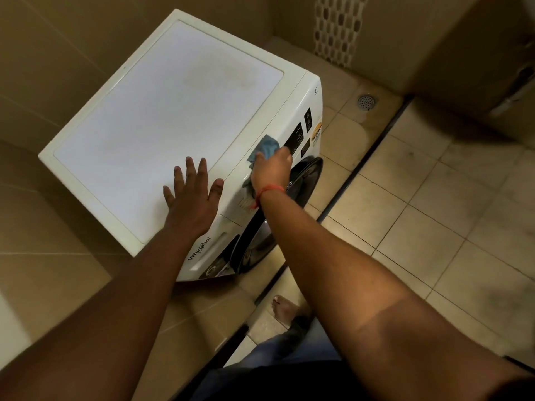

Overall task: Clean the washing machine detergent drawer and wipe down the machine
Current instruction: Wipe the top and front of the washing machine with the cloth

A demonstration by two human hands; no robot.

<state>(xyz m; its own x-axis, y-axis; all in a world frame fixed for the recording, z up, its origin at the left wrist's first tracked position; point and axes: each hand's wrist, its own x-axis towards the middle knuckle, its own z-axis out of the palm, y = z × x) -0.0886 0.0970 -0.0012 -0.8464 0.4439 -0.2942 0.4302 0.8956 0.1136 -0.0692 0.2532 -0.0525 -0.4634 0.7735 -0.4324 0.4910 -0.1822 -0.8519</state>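
On the washing machine (162,111) front, right-hand fingers (285,154) grip cloth (267,147); left hand (192,198) spread flat on top.

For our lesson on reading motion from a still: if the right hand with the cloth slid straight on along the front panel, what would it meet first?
Most likely the dark control display, just beyond the blue cloth held by the right hand.

The floor (434,198) has beige tiles, and a dark channel (373,151) runs across it. The washer (162,120) stands on a raised tiled step (341,82) in the corner. A round drain (367,101) sits in the floor near the washer. One bare foot (285,309) stands on the tiles.
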